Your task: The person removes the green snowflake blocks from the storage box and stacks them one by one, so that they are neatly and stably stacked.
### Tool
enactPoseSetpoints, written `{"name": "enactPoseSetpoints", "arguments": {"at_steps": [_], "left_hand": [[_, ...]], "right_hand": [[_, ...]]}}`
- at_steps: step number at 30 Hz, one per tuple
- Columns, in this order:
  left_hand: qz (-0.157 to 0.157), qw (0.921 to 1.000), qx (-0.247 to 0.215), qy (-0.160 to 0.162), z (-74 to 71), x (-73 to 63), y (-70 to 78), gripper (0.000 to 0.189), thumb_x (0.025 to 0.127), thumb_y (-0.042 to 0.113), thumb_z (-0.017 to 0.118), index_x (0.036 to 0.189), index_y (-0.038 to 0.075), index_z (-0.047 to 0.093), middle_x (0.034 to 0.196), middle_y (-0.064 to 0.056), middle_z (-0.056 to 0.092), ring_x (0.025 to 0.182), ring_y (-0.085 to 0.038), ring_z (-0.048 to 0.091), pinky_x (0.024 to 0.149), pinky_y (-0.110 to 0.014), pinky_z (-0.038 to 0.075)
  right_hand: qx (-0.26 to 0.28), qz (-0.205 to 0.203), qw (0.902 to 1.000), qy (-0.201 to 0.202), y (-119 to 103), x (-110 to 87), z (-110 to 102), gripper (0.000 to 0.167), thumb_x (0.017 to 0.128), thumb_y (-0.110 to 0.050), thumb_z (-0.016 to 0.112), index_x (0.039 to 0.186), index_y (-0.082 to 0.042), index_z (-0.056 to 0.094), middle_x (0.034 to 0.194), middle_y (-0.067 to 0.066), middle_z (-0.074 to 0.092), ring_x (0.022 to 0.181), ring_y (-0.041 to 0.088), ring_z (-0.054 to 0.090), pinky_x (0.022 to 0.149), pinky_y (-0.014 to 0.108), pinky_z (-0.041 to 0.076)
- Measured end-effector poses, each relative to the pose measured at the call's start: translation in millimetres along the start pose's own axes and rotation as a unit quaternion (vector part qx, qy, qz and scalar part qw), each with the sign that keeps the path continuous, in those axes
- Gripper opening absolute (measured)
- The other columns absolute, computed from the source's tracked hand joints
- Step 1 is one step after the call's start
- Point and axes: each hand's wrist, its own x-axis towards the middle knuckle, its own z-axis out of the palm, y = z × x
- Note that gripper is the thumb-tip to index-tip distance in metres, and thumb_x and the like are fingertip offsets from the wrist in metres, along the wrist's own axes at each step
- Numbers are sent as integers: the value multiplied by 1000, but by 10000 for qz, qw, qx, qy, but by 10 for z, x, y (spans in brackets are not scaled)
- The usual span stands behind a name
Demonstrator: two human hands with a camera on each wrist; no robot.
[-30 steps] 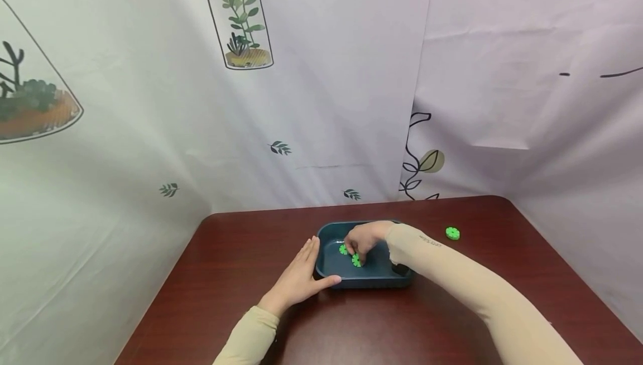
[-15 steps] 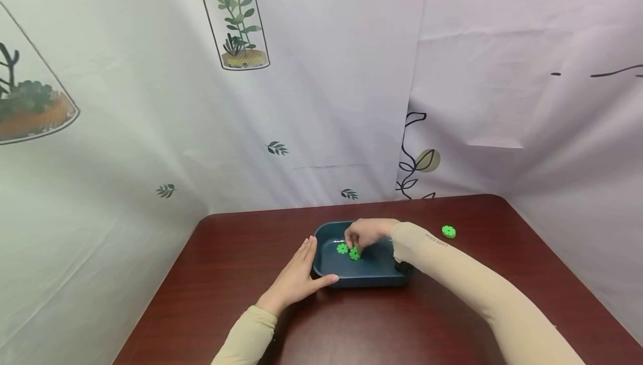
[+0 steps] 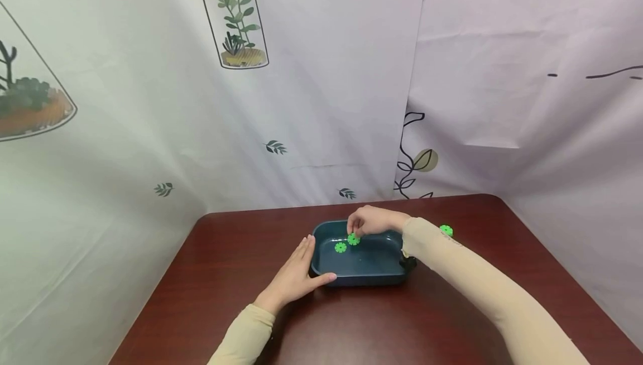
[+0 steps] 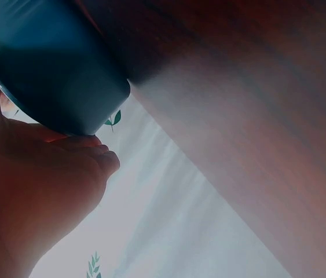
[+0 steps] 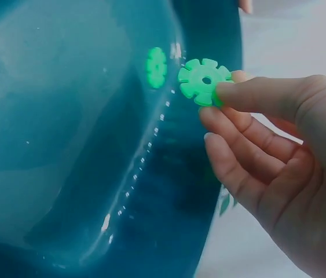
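A dark teal rectangular tray (image 3: 364, 267) stands on the table. My left hand (image 3: 294, 277) rests against its left end, fingers straight along the wall and thumb at the near left corner; the left wrist view shows the hand touching the tray's outer wall (image 4: 52, 75). Over the tray's far side, my right hand (image 3: 375, 220) pinches a green interlocking disc (image 5: 197, 80), notched like a flower with a hole in its centre, between thumb and fingers. Another green disc (image 3: 340, 248) lies on the tray floor, left of the held one. Part of the held disc is behind the thumb.
Farther right on the brown table (image 3: 241, 253) lies more green disc material (image 3: 446, 231), partly behind the right sleeve (image 3: 452, 259). A black item (image 3: 408, 263) shows below the right wrist, at the tray's right end. A printed white cloth (image 3: 321, 102) hangs behind the table.
My right hand has risen and moved toward the tray's far side with the pinched disc, away from the disc on the floor. My left hand stays on the tray.
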Motion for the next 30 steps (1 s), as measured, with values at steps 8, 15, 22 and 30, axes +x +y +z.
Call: {"name": "enactPoseSetpoints", "arguments": {"at_steps": [8,15,22,30], "left_hand": [[-35,10000,-22,-2,-6,9,13,118,81,82,56,161,3,16,167,-14,16,154,-30,12,119,-52,24],[-23,10000,-34,-8,-9,-8,18,120,80,84,55,161,4,16,168,-11,14,154,-30,11,119,-51,23],[-26,10000,-92,-20,-7,-21,29,120,80,84,55,161,5,16,167,-13,15,154,-31,12,119,-52,23],[-40,9999,-163,-4,-23,-19,54,118,81,81,57,161,5,17,167,-13,15,154,-30,12,119,-52,23]], "right_hand": [[288,182,9981,511,114,-221,-188,13,95,-3,65,104,-9,73,93,0,70,87,22,65,72,30,53],[487,376,9930,1012,252,-480,-363,13,96,-5,65,107,-5,72,94,3,71,85,20,67,75,37,56],[803,834,9804,1592,436,-783,-533,17,98,-8,64,112,-3,72,106,9,72,95,26,70,85,44,57],[829,1097,9665,2169,720,-1125,-711,24,99,-10,63,118,3,69,111,15,71,94,24,70,85,44,56]]}}
